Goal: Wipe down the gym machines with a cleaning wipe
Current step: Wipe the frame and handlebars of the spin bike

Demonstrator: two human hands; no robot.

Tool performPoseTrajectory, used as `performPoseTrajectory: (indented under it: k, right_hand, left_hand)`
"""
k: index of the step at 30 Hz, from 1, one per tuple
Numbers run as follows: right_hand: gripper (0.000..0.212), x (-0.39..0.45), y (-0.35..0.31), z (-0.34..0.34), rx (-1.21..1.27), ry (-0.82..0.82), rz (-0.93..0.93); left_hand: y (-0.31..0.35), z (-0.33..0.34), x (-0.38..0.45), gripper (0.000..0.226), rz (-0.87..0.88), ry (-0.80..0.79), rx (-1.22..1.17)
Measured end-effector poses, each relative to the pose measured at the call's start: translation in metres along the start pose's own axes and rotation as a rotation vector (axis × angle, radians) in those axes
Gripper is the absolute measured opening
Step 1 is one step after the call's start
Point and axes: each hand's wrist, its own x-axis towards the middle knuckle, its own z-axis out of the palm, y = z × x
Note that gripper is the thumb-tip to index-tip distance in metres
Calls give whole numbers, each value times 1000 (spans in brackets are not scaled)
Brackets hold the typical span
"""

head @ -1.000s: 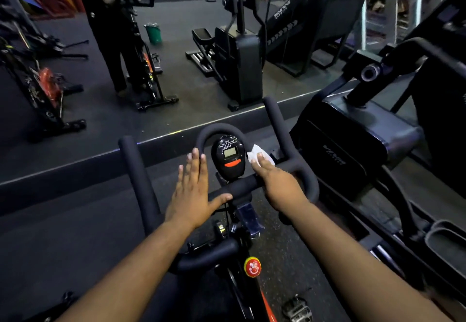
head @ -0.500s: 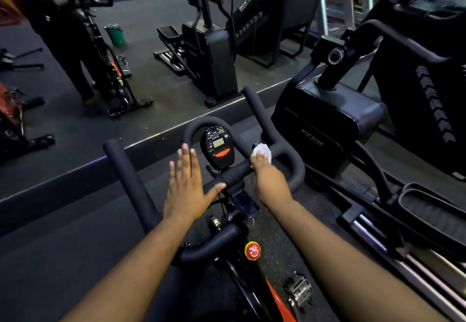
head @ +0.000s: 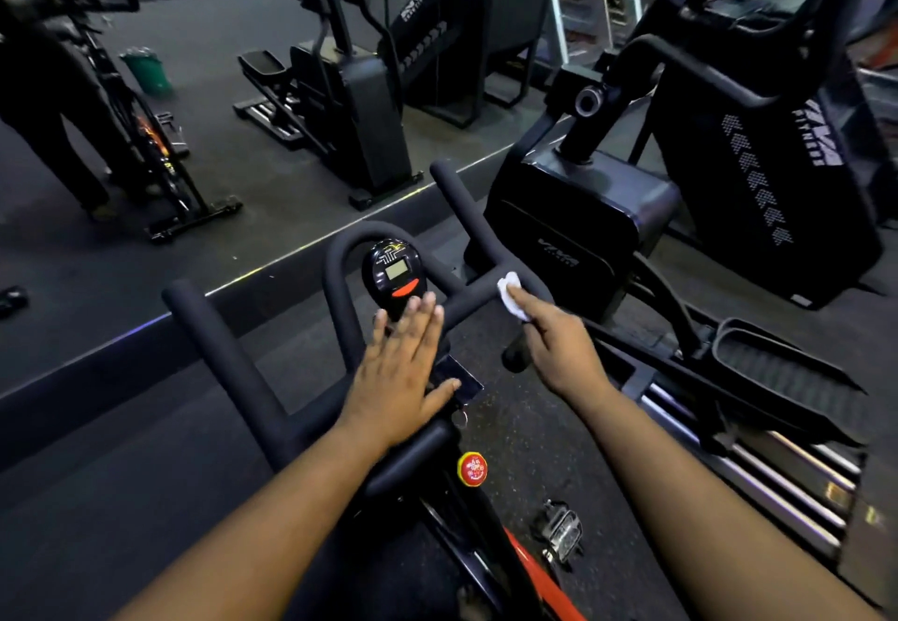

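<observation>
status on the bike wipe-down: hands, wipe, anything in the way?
Left hand flat, open, over the handlebar centre. Right hand pinches the wipe on the right handlebar. Console sits beside the wiping path; nothing blocking.

The handlebar (head: pixel 233 368) looked matt, like black foam. The console (head: pixel 394 275) was glossy black plastic. The wipe (head: pixel 512 297) seemed thin white paper or cloth, crumpled. The floor (head: pixel 525 431) was rough and speckled. The pedal (head: pixel 563 530) and rails (head: pixel 787 489) shone like metal.
</observation>
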Motion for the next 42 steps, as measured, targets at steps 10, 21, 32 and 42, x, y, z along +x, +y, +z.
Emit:
performPoseTrajectory:
  k: [10, 21, 32, 42]
  right_hand:
    - [47, 84, 65, -11, -305, -261, 47]
    - [52, -2, 53, 1, -199, -347, -69]
    - [60, 6, 82, -10, -406, -334, -83]
    - [84, -2, 74, 6, -211, -307, 12]
  left_hand:
    - [47, 17, 80, 98, 1, -327, 55]
    - [45, 27, 69, 104, -45, -300, 82]
    - [37, 29, 64, 108, 48, -332, 183]
    - [34, 24, 91, 116, 51, -404, 231]
